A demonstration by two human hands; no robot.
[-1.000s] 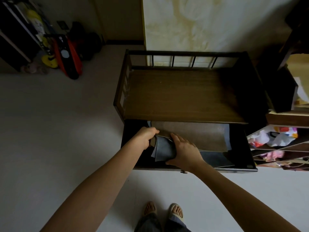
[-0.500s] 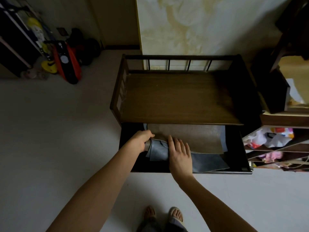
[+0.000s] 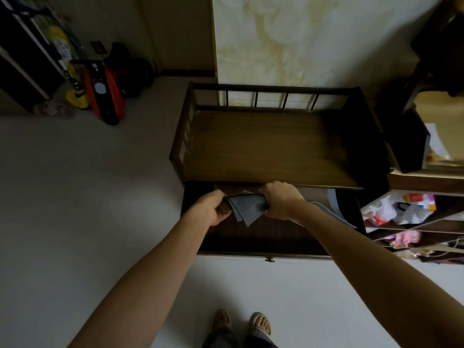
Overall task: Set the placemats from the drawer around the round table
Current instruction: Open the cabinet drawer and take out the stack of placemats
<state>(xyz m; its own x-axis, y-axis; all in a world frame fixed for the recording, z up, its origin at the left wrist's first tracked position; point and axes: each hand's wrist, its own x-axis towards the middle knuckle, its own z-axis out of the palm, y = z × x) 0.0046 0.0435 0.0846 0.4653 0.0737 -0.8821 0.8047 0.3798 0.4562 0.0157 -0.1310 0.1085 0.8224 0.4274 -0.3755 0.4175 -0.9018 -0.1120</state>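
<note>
A dark wooden drawer [image 3: 263,243] stands pulled out beneath a brown cabinet top [image 3: 271,146]. Above the drawer hangs a stack of placemats [image 3: 247,208], grey-blue with a brown one among them, lifted off the drawer floor. My left hand [image 3: 211,208] grips the stack's left end. My right hand [image 3: 281,199] grips it just to the right, fingers curled over the top. The rest of the mats trails to the right behind my right forearm, with a pale edge [image 3: 332,199] showing. The round table is out of view.
Open shelves [image 3: 411,222] with bags and toys stand right of the drawer. A dark box [image 3: 401,141] sits at the right. A red and black appliance [image 3: 104,92] and yellow things lean at the far left. My feet [image 3: 241,322] stand on pale floor.
Both hands have closed round the placemats and raised them out of the drawer; the brown mat no longer lies flat. The dark drawer floor now shows.
</note>
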